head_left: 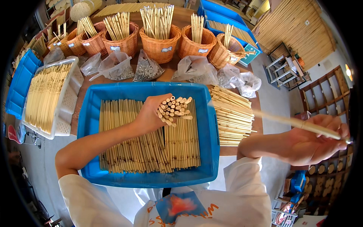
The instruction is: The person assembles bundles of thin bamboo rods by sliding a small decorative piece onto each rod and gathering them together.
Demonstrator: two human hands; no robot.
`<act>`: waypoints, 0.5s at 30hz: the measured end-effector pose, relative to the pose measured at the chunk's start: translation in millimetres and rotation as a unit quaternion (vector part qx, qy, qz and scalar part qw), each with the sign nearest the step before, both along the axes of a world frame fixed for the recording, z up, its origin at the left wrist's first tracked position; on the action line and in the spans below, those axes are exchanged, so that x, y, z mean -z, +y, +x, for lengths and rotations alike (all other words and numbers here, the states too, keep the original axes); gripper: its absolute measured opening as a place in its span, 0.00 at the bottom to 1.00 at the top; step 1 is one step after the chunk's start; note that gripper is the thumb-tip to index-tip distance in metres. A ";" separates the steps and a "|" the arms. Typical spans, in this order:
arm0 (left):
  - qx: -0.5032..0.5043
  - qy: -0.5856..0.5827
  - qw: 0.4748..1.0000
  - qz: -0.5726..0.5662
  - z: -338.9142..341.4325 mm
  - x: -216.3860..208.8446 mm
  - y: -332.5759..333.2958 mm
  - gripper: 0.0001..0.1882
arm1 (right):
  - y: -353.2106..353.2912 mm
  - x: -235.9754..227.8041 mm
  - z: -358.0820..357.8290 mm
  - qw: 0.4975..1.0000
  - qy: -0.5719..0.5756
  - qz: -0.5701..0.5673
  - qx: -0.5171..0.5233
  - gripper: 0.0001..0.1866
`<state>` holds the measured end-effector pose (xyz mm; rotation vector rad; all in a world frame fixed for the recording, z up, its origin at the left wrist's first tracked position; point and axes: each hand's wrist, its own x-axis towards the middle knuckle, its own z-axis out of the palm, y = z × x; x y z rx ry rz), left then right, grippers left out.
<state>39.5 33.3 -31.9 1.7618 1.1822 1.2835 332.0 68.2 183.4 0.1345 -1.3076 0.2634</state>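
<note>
My left hand [149, 113] is closed around a bundle of thin bamboo sticks [174, 108], their cut ends facing up. It is above a blue plastic tub [151, 181], which holds rows of similar bamboo sticks [132, 143] lying side by side. Out to the right, my right hand [317, 145] grips a single bamboo stick [302, 124] near one end. That stick points left toward the tub's rim and its far part is blurred. A loose pile of thinner bamboo sticks [232, 117] lies on the table just right of the tub.
Wicker baskets [160, 43] with upright sticks line the back. In front of them are plastic bags [147, 68] of small metallic-looking pieces. A white crate [77, 83] of sticks stands left, beside a blue bin [22, 83]. Another blue bin [227, 15] is at the back right.
</note>
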 end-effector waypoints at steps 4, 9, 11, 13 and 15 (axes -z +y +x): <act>0.003 -0.042 0.999 -0.017 -3.1 -4.6 -5.5 0.15 | -0.3 6.3 -12.3 0.946 -0.212 0.137 0.205 0.13; -0.003 -0.027 1.000 0.004 0.0 -5.8 -5.3 0.14 | 32.0 83.9 -48.8 0.600 -0.455 0.624 0.212 0.14; -0.009 -0.003 1.000 -0.016 -1.6 -1.9 -3.5 0.14 | 30.0 107.7 -44.9 0.551 -0.491 0.657 0.157 0.10; -0.018 0.009 0.999 -0.037 -3.8 -2.3 -4.0 0.14 | 25.0 123.2 -43.9 0.530 -0.521 0.659 0.113 0.06; -0.008 -0.010 0.998 -0.056 -3.3 -2.0 -5.1 0.14 | 18.9 130.9 -45.2 0.543 -0.544 0.633 0.091 0.05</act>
